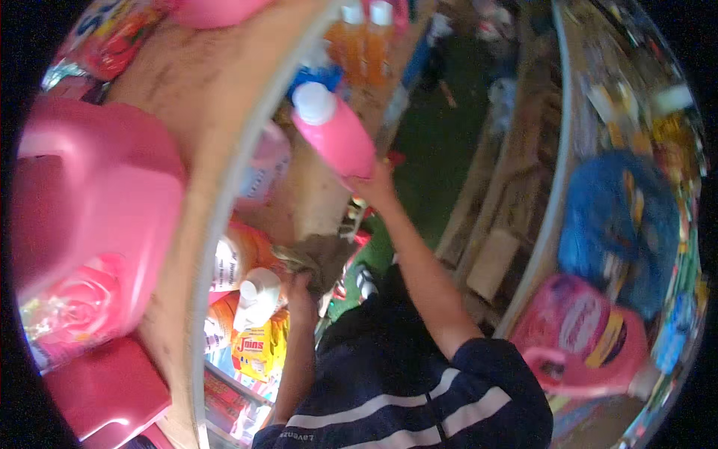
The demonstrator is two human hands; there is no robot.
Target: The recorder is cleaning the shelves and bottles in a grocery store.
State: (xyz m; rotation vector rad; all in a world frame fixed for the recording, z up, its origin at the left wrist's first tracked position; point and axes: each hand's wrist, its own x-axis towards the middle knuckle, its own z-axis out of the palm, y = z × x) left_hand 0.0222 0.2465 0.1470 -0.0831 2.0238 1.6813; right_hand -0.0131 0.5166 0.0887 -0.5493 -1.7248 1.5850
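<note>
My right hand [374, 184] grips a pink plastic bottle [339, 137] near its base. The bottle is tilted, its white cap pointing up and to the left, above a wooden shelf board. A crumpled olive-brown cloth [317, 259] is bunched in my left hand [298, 287], lower down at the shelf's front. Beside that hand stands a white bottle [259, 300], with a yellow packet [259, 351] below it. Left of the cloth sit orange bottles with white labels [225, 264], partly hidden by the shelf edge. A paler pink bottle [265, 165] stands farther back.
On the left, an upper shelf [216, 73] with a pale edge carries a large pink jug [106, 207] and a red container [106, 393]. Orange bottles [364, 50] stand at the top. To the right are another shelf, a blue bag [617, 230] and a pink jug [583, 337]. Green flooring [437, 168] runs between.
</note>
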